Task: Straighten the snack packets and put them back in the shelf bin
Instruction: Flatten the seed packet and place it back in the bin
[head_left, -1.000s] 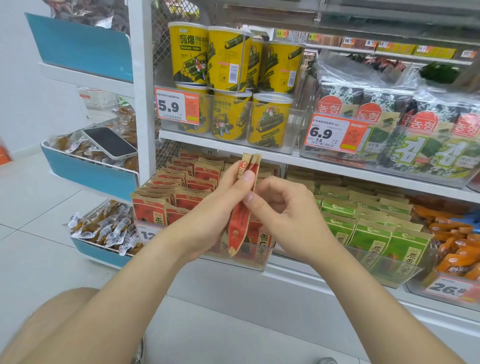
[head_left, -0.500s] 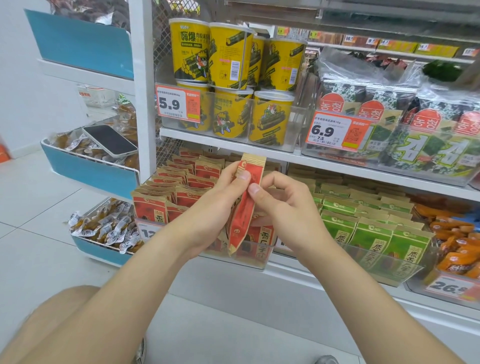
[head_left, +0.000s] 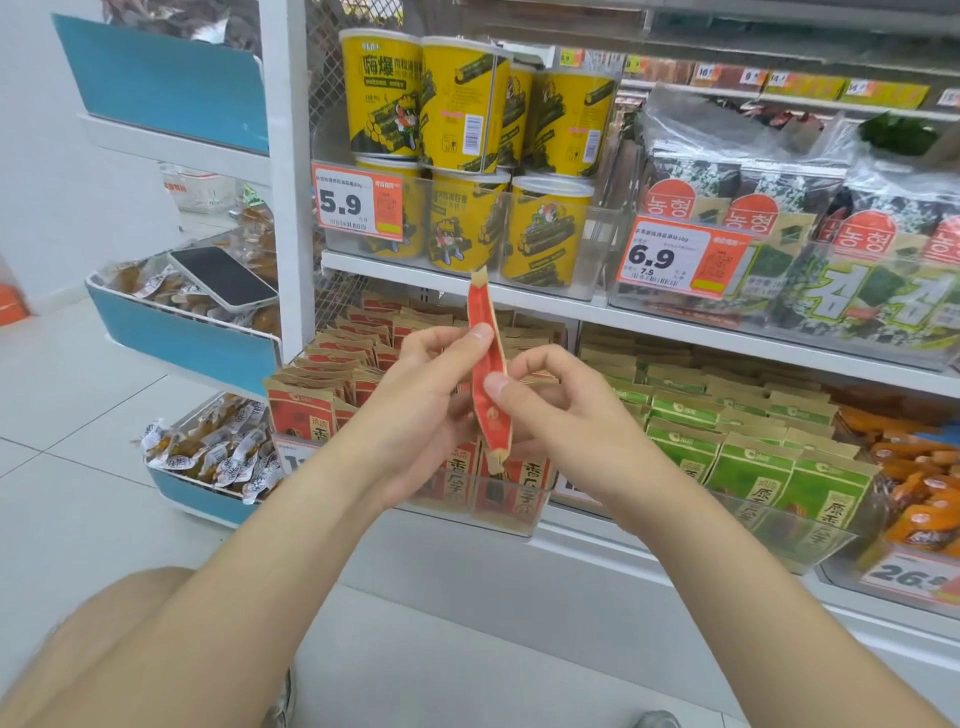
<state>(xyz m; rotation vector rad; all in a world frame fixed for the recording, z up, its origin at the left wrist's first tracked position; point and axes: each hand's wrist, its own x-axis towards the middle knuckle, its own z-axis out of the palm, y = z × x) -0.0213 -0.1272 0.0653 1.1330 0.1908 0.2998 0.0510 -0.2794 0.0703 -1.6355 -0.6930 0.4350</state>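
Observation:
A red and tan snack packet (head_left: 487, 364) stands upright and edge-on in front of the lower shelf. My left hand (head_left: 421, 395) pinches its upper part with the thumb on the red face. My right hand (head_left: 550, 405) pinches its middle from the right side. Behind and below the hands is a clear shelf bin (head_left: 511, 512) holding several matching red packets (head_left: 332, 374) in rows.
Green packets (head_left: 748, 447) fill the bin to the right, orange packs (head_left: 919, 467) beyond. Yellow tubs (head_left: 467, 104) and seaweed packs (head_left: 841, 270) sit on the shelf above. A phone (head_left: 223, 278) lies on snacks in a blue side bin (head_left: 187, 343) at left.
The packet has turned from showing its face to edge-on and sits a little higher. Both hands shifted their pinch along it, staying in front of the red bin.

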